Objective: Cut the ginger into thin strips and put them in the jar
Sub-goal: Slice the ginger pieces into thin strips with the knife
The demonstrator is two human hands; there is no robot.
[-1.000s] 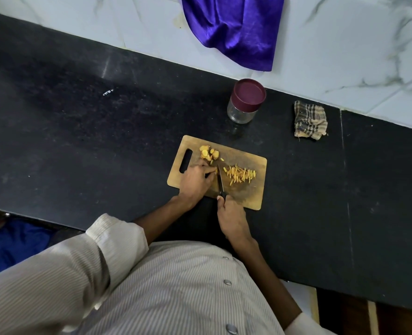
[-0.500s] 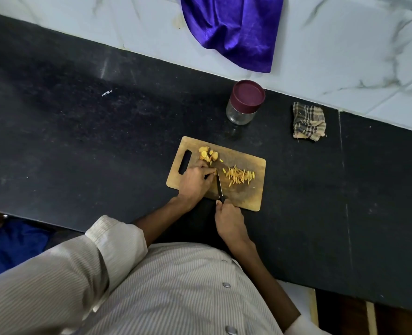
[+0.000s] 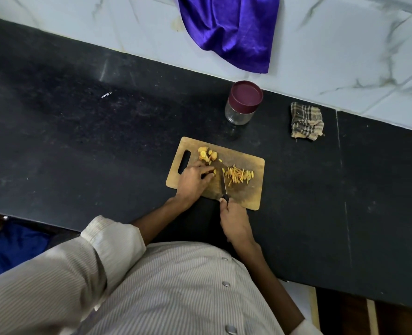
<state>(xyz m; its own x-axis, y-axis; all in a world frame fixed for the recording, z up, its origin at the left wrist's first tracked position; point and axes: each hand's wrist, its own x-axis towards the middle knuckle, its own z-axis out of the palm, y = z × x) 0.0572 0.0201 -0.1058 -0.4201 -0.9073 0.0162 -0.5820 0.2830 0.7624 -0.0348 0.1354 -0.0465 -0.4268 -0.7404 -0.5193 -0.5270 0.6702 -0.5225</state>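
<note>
A wooden cutting board point(image 3: 246, 194) lies on the black counter. Several ginger slices point(image 3: 206, 154) sit near its handle hole, and a heap of thin ginger strips point(image 3: 238, 176) lies right of the blade. My left hand point(image 3: 193, 181) pinches a small ginger piece point(image 3: 212, 174) against the board with curled fingers. My right hand point(image 3: 234, 221) grips the black handle of a knife point(image 3: 223, 187), whose blade points away between that piece and the strips. A glass jar point(image 3: 242, 102) with a maroon lid on stands behind the board.
A folded checked cloth point(image 3: 306, 120) lies right of the jar. A purple cloth point(image 3: 229, 30) hangs down the marble wall behind. The counter's front edge runs just under my forearms, with something blue point(image 3: 11, 245) below it at the left.
The knife blade has shifted slightly between cuts beside the held piece. My left hand stays on the ginger and both hands keep about the same place.
</note>
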